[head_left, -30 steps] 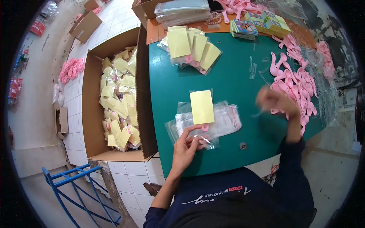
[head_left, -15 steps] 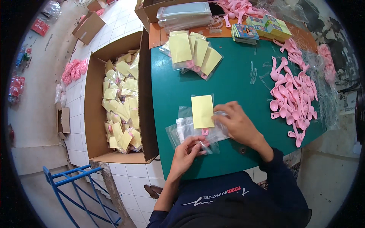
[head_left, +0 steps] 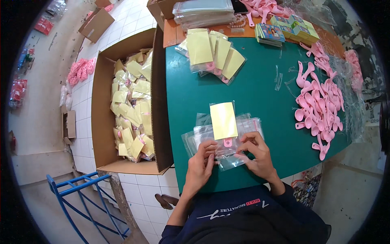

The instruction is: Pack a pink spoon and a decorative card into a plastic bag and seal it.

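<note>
In front of me lies a clear plastic bag (head_left: 230, 162) holding a yellow card (head_left: 224, 120), with the pink handle end of a spoon (head_left: 228, 142) showing below the card. My left hand (head_left: 200, 164) is closed on the left edge of the bag's near end. At the right edge of that same end, my right hand (head_left: 257, 157) pinches the film between thumb and fingers. Under this bag several flat clear bags (head_left: 252, 125) are spread on the green table top (head_left: 260, 97). Farther off is a fanned pile of filled bags with yellow cards (head_left: 200, 48).
Loose pink spoons (head_left: 319, 101) are heaped on the right. Small card stacks (head_left: 269, 34) and a stack of clear bags (head_left: 203, 14) sit at the far edge. A large cardboard box (head_left: 162, 122) full of filled bags stands left of the table, near a blue metal frame (head_left: 77, 189).
My right hand has come down from beside the yellow card to the bag's near right edge. The left hand stays at the near left edge. The view has shifted slightly.
</note>
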`<control>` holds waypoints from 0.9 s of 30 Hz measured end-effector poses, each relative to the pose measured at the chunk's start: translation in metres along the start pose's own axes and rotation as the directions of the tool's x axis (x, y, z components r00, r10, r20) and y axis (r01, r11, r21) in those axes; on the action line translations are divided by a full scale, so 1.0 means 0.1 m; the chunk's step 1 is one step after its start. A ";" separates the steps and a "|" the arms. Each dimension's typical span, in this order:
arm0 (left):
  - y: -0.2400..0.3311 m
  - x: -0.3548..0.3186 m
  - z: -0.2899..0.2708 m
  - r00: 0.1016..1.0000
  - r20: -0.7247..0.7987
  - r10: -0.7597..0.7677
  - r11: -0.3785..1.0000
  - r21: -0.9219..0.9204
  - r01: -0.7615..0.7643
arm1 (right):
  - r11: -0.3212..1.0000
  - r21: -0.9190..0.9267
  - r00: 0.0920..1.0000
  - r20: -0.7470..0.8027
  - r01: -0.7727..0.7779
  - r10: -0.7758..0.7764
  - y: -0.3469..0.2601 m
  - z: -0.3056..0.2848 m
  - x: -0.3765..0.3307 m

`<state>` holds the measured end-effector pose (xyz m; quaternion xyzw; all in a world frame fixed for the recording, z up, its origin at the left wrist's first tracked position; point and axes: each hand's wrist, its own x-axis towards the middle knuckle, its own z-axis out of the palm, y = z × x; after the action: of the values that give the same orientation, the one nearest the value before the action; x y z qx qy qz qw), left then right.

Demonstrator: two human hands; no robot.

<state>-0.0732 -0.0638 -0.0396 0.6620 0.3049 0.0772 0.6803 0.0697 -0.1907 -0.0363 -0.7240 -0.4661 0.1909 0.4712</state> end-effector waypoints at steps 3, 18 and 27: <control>0.07 -0.02 0.04 0.995 -0.048 0.092 0.992 0.091 -0.088 | 0.998 0.058 1.000 0.003 -0.003 0.003 -0.02 -0.06 -0.02; 0.12 0.09 -0.06 0.977 -0.008 0.211 0.940 0.275 -0.201 | 0.995 0.095 1.000 -0.021 0.015 -0.013 0.03 -0.16 0.02; 0.05 0.04 0.12 0.986 -0.066 0.153 0.974 0.182 -0.139 | 0.653 0.660 0.901 0.086 -0.372 0.426 0.04 -0.05 -0.10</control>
<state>-0.0625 -0.0711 -0.0364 0.7366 0.2879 0.1262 0.5988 0.0706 -0.2025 -0.0388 -0.6005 -0.1790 0.4141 0.6602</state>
